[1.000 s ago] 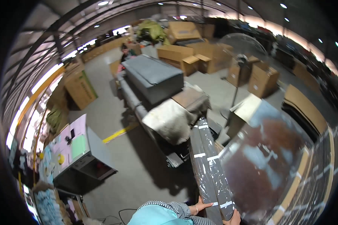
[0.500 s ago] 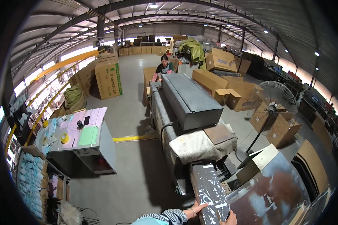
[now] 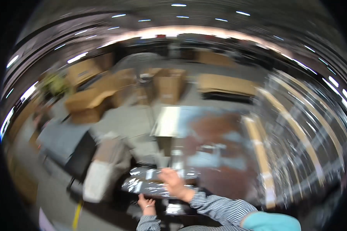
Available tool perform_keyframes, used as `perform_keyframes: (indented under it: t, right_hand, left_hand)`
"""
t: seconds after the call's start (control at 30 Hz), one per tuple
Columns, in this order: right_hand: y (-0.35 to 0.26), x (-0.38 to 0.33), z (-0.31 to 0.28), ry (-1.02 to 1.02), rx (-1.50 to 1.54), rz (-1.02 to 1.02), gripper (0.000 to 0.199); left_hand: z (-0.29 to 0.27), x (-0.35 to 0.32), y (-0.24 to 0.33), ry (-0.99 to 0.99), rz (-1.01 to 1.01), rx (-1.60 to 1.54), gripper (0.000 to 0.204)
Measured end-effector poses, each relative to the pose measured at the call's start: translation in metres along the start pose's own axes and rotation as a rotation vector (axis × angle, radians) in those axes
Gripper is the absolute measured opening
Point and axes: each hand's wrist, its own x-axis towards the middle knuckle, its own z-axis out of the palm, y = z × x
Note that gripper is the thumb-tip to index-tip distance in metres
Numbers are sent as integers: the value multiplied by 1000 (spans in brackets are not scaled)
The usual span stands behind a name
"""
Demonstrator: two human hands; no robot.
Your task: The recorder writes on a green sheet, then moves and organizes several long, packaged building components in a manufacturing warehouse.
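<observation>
A long package wrapped in clear, shiny plastic (image 3: 152,188) lies crosswise in front of me, its dark contents showing through. My left hand (image 3: 146,205) is at its near edge, thumb toward the top and fingers bent against the side. Over the package's right part is my right hand (image 3: 172,182), its fingers smeared by motion, so I cannot tell whether they grip it or only rest there. To the left of the package, a beige cloth (image 3: 98,181) hangs over the machine bench. Behind that cloth stands a long grey metal box (image 3: 63,140).
A rust-stained sheet-metal surface (image 3: 219,154) extends right of the package. Further right stand tall plastic-wrapped panels with cardboard edge strips (image 3: 266,169). Cardboard boxes (image 3: 92,104) and a standing fan (image 3: 144,75) are beyond. A flat cardboard stack (image 3: 227,85) lies behind the sheet metal.
My view has swung to the right and is blurred. The wrapped package now lies crosswise in view, and my right hand has shifted from its near end to over its top.
</observation>
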Motion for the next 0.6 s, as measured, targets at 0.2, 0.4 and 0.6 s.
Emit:
perform_keyframes:
  t: [0.2,0.4,0.6]
  right_hand:
    - [22,-123,-221,243,-456,276,48]
    - [-32,-293,-550,452,-1226,691,65]
    - [-48,-428,-694,132,-1174,1036,96]
  left_hand:
    - [23,-35,-178,-393,-484,48,31]
    - [70,-156,-318,-601,-681,597,31]
    - [154,-312,-424,-1037,-849,743,39]
